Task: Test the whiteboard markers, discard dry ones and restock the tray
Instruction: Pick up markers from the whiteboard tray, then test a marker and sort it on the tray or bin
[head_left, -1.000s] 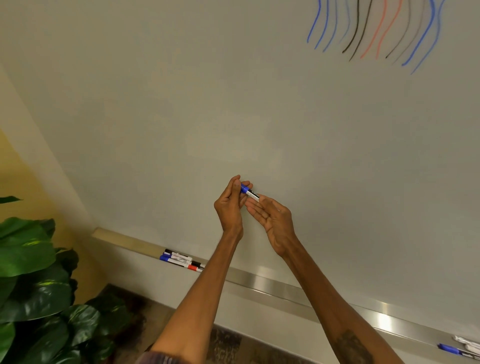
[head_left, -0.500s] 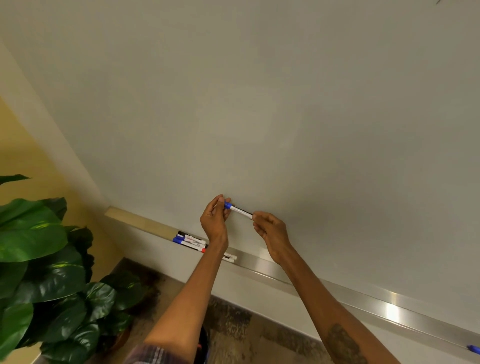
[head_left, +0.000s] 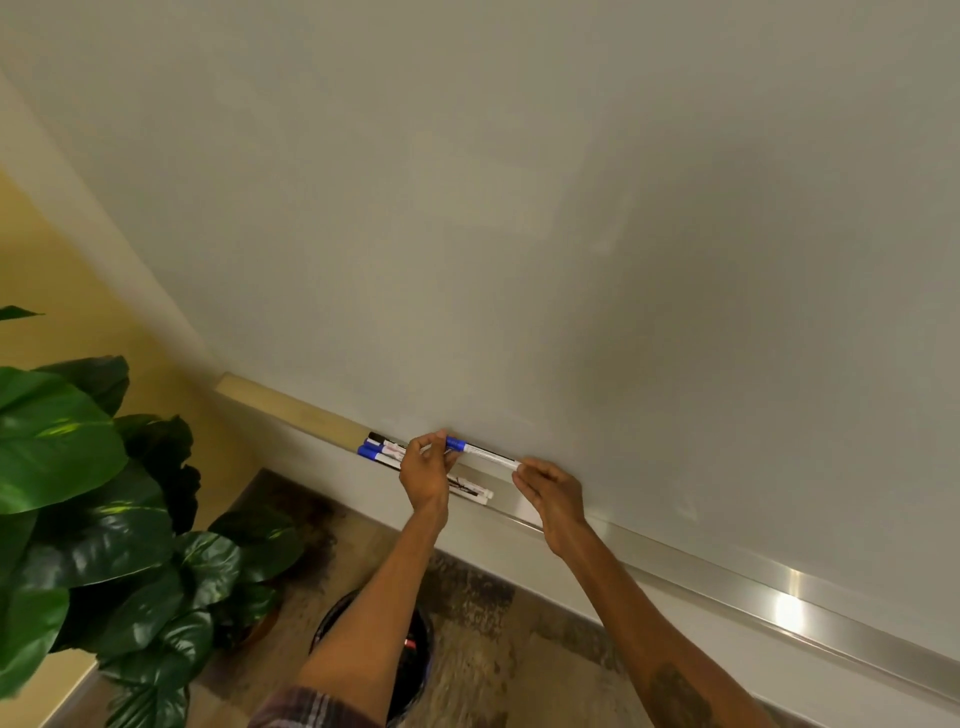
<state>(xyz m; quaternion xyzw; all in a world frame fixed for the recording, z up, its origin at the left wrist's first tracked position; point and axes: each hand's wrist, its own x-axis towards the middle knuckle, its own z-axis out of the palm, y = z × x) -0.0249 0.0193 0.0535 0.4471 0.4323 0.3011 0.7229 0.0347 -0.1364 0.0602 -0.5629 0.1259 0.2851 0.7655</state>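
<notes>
A capped blue whiteboard marker (head_left: 485, 454) is held level just above the metal tray (head_left: 675, 558). My left hand (head_left: 427, 475) pinches its blue cap end and my right hand (head_left: 551, 492) pinches its white tail end. Several markers (head_left: 382, 451), black and blue capped, lie side by side in the tray to the left, partly hidden behind my left hand; their white ends show at the tray's middle. The whiteboard (head_left: 519, 234) above is blank in this view.
A dark round bin (head_left: 415, 654) stands on the floor below my left forearm, something red inside it. A large leafy plant (head_left: 104, 519) fills the lower left. A yellow wall (head_left: 62, 291) borders the board on the left.
Both hands have come down from mid-board to the tray with the blue marker, now stretched out between them. The view has tilted down, so the drawn test strokes left the frame and the bin appeared.
</notes>
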